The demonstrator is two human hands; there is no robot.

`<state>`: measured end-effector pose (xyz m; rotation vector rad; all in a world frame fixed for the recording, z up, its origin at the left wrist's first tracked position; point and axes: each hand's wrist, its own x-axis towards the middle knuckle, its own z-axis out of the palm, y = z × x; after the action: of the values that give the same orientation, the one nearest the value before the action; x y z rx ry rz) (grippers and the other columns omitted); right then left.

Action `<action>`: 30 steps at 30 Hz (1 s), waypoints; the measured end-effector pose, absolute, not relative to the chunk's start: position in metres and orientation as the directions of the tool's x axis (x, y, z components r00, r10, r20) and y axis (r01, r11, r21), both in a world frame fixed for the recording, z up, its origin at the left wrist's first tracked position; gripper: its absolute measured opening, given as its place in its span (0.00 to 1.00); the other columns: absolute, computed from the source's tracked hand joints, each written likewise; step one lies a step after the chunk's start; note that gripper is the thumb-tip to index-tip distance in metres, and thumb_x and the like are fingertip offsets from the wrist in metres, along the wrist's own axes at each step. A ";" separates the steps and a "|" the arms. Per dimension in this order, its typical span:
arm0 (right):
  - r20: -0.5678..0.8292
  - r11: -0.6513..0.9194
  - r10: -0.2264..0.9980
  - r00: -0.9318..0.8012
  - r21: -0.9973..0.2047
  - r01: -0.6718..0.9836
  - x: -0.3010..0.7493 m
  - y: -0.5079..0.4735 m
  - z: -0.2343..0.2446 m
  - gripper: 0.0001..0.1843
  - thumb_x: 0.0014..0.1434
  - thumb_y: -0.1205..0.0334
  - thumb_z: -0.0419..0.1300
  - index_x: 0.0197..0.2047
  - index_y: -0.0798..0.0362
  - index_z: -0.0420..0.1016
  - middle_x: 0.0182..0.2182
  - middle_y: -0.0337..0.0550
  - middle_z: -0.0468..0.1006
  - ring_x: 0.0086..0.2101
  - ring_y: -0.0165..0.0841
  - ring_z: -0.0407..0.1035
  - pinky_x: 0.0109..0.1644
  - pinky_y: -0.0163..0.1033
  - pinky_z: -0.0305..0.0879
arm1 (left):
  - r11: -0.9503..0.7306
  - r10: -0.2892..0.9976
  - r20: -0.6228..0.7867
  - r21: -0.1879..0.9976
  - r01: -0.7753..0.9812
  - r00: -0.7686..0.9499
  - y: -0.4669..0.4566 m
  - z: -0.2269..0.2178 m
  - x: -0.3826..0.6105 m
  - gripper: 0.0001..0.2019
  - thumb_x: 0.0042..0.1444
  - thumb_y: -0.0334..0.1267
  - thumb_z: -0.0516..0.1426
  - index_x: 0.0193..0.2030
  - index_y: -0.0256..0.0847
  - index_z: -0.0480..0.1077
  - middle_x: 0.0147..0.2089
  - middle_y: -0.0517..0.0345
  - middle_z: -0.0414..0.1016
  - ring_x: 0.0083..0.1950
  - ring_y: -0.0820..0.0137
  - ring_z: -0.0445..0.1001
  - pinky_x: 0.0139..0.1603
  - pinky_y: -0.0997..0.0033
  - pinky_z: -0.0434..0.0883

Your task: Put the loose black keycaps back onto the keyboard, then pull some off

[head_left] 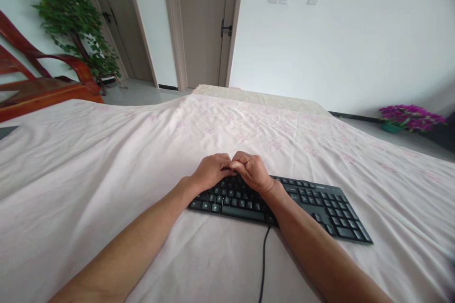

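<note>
A black keyboard [313, 203] lies on a pale pink sheet [106, 161], its cable [263, 260] running toward me. My left hand [210, 171] and my right hand [253, 170] meet over the keyboard's far left edge, fingers curled and pinched together. Something small and dark sits between the fingertips; I cannot make out what it is. Both wrists rest over the left part of the keys, hiding them.
The sheet covers a wide surface with wrinkles. A red wooden chair [42, 80] and a green plant [74, 28] stand at the far left by two doors. Purple flowers [410, 117] sit on the floor at the right.
</note>
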<state>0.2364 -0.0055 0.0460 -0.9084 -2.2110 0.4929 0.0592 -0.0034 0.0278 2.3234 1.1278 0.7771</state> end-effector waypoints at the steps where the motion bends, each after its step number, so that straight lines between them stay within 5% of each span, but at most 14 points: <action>1: 0.463 0.687 0.723 -0.512 -0.556 0.468 0.236 -0.007 0.045 0.23 0.66 0.47 0.48 0.28 0.52 0.72 0.26 0.41 0.72 0.27 0.30 0.66 0.35 0.36 0.62 | -0.585 0.800 0.301 0.589 0.558 0.520 -0.005 0.028 0.059 0.08 0.58 0.44 0.57 0.34 0.44 0.74 0.33 0.63 0.72 0.39 0.71 0.71 0.38 0.75 0.64; 21: 0.504 0.580 0.812 -0.294 -0.753 0.311 0.241 -0.011 0.040 0.25 0.65 0.46 0.46 0.25 0.52 0.70 0.24 0.42 0.71 0.26 0.31 0.66 0.33 0.37 0.64 | -0.553 0.814 0.271 0.635 0.539 0.514 -0.005 0.029 0.062 0.08 0.54 0.36 0.59 0.40 0.44 0.75 0.39 0.61 0.77 0.40 0.69 0.74 0.44 0.71 0.68; 30: 0.607 0.662 0.750 -0.264 -0.695 0.283 0.240 -0.010 0.036 0.20 0.65 0.51 0.49 0.27 0.51 0.71 0.25 0.42 0.72 0.28 0.32 0.68 0.35 0.38 0.65 | -0.426 0.876 0.205 0.753 0.502 0.436 -0.006 0.036 0.064 0.08 0.51 0.34 0.59 0.38 0.43 0.77 0.35 0.62 0.79 0.35 0.71 0.75 0.40 0.72 0.69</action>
<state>0.2398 -0.0100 0.0356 -0.8201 -1.8370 0.5612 0.0639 -0.0060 0.0358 2.0828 1.1542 0.7972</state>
